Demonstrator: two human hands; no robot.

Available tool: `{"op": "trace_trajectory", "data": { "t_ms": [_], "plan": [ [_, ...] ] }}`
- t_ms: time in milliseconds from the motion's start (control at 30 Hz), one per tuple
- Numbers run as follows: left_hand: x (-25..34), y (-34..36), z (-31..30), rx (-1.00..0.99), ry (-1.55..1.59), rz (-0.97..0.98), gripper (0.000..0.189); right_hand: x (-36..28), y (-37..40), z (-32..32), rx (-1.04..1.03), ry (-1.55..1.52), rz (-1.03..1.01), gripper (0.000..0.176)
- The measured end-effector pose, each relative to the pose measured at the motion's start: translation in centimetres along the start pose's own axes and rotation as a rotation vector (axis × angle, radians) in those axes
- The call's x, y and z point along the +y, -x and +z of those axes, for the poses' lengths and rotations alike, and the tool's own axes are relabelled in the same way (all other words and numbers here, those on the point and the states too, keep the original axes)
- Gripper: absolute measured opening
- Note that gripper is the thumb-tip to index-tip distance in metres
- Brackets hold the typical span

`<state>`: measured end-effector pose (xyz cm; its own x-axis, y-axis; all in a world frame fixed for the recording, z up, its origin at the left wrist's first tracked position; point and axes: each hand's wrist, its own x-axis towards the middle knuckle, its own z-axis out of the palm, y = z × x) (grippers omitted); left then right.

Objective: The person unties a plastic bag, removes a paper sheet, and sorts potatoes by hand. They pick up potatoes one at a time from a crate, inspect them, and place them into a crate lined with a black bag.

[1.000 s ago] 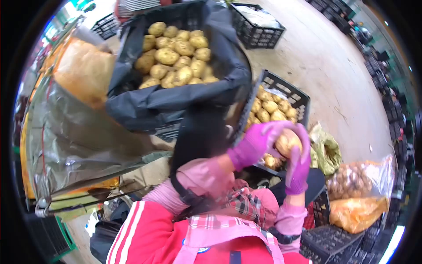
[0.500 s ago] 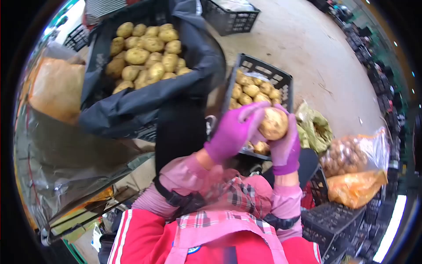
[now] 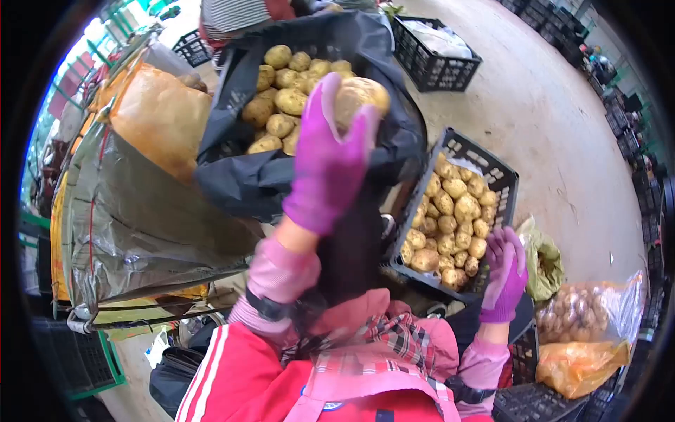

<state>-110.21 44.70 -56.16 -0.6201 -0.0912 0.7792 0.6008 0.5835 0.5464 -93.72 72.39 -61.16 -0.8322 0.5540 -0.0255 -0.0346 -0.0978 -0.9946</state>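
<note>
A gloved left hand [image 3: 327,158] grasps a large potato [image 3: 361,100] over the lined crate [image 3: 246,174].
In the head view, the fingers and thumb curve around the large potato, which appears above the heaped potatoes [image 3: 290,101] in the lined crate; whether it touches them cannot be told. The right hand [image 3: 504,276], also in a purple glove, is released and holds nothing, its fingers loosely bent, to the lower right of the lined crate and by the side of a smaller black crate [image 3: 503,177] filled with smaller potatoes [image 3: 446,224]. An olive bag [image 3: 546,264] lies farther right of the lined crate, an orange sack [image 3: 158,116] bulges to its left, and a person in a striped garment [image 3: 235,15] is just past its far side.
</note>
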Motion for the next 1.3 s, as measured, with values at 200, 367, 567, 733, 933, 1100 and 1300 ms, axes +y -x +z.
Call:
{"op": "trace_trajectory", "data": {
  "t_ms": [200, 367, 567, 733, 933, 1100, 1300],
  "plan": [
    [0.0, -0.9, -4.2, -0.189, -0.075, 0.117, 0.029, 3.7, -4.1, -2.4, -0.027, 0.12, 0.026, 0.033],
    [-10.7, -6.9, -12.5, -0.318, -0.872, -0.02, 0.085, 14.3, -10.6, -4.2, -0.267, 0.768, -0.069, 0.042],
    [-16.6, -6.5, -17.7, -0.454, -0.276, -0.764, 0.061, 27.4, -15.4, -2.0, -0.375, 1.417, 0.113, 0.058],
    [-19.4, -3.3, -18.2, -0.132, -0.137, -0.888, 0.037, 25.5, -13.5, 0.9, -0.357, 1.672, 0.197, 0.067],
    [-20.3, 3.9, -20.3, 0.082, 0.115, -0.938, 0.024, 30.3, -15.8, -5.8, -0.33, 0.86, -0.009, 0.069],
    [-22.5, 10.5, -20.0, 0.081, 0.362, -0.811, 0.025, 12.6, -9.7, 0.2, -0.352, -0.081, 0.437, 0.059],
    [-7.9, 7.1, -17.6, 0.139, -0.461, -0.148, 0.034, 2.5, -3.5, 0.9, -0.511, -0.335, 0.196, 0.075]
  ]
}}
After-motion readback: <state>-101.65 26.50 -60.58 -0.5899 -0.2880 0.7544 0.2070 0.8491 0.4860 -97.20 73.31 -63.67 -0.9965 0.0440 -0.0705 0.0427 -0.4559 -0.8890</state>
